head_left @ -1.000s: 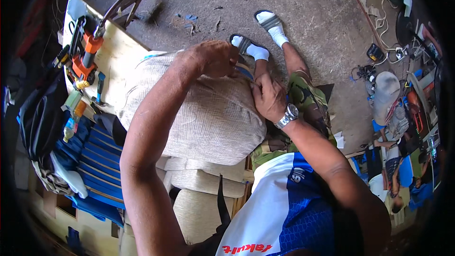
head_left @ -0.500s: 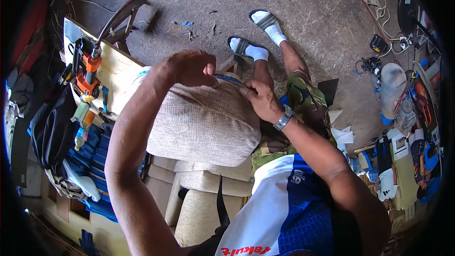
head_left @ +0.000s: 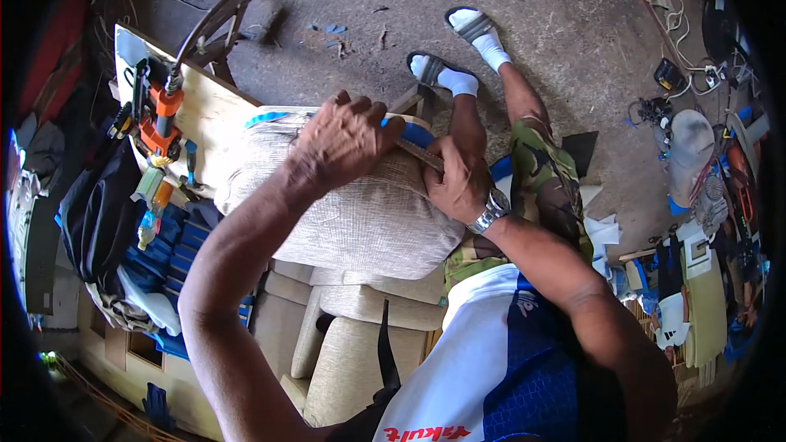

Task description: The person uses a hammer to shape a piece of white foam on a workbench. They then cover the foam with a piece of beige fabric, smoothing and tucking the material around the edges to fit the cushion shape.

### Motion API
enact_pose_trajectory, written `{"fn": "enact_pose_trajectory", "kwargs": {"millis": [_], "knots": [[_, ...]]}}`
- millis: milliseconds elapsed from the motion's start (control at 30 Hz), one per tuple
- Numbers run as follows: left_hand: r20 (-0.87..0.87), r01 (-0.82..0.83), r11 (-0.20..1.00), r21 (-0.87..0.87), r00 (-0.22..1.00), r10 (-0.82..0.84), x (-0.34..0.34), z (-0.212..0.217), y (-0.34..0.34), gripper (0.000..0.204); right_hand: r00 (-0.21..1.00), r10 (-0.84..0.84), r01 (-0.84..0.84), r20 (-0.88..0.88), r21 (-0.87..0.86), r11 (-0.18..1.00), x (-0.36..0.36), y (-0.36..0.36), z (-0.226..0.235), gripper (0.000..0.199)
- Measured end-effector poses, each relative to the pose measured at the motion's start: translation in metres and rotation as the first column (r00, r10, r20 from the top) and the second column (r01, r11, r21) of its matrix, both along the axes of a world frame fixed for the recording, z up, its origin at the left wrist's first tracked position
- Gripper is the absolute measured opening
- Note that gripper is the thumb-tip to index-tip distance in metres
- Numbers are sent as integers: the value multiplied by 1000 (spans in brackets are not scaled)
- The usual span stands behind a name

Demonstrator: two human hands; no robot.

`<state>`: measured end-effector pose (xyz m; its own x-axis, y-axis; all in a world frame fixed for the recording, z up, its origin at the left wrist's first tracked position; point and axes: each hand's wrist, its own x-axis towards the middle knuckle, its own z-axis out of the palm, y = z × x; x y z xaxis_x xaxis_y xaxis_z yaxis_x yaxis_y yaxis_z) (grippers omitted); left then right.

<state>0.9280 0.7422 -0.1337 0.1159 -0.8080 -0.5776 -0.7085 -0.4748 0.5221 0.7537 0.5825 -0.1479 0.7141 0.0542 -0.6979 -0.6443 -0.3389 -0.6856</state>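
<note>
A padded piece covered in grey-beige woven fabric [head_left: 352,233] lies in front of me, with a pale board edge and blue strip [head_left: 266,118] along its far side. My left hand [head_left: 348,137] is closed over that far edge, its fingers curled on the fabric. Close to its right, my right hand [head_left: 458,180] pinches the same cover near the right corner, and a folded edge of cloth runs taut between the two hands. My fingertips are partly hidden. A metal-band watch [head_left: 493,211] is on my right wrist.
An orange air stapler [head_left: 161,119] with a hose lies on a plywood board [head_left: 209,115] at the left, near a blue-handled tool [head_left: 191,160] and a bottle [head_left: 147,229]. Beige sofa parts [head_left: 352,360] sit below the padded piece. Tools and cables crowd the right side.
My left hand has come down from above the far edge and closed on the fabric. My right hand keeps its hold, and a fold of the cover is now pulled up between them.
</note>
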Motion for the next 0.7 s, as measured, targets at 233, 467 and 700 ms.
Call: {"fn": "enact_pose_trajectory", "kwargs": {"millis": [233,467,700], "knots": [[-231,-270,961,-63,940,249,-2,-15,7,16,987,-73,96,145,-158,983,1,5,-13,19],[-341,-278,953,120,890,302,1,-41,0,18,943,-327,330,65,-37,943,-1,11,-37,13],[-396,-312,935,169,847,354,5,-77,-7,27,973,-224,229,59,-114,967,-12,4,-83,28]]}}
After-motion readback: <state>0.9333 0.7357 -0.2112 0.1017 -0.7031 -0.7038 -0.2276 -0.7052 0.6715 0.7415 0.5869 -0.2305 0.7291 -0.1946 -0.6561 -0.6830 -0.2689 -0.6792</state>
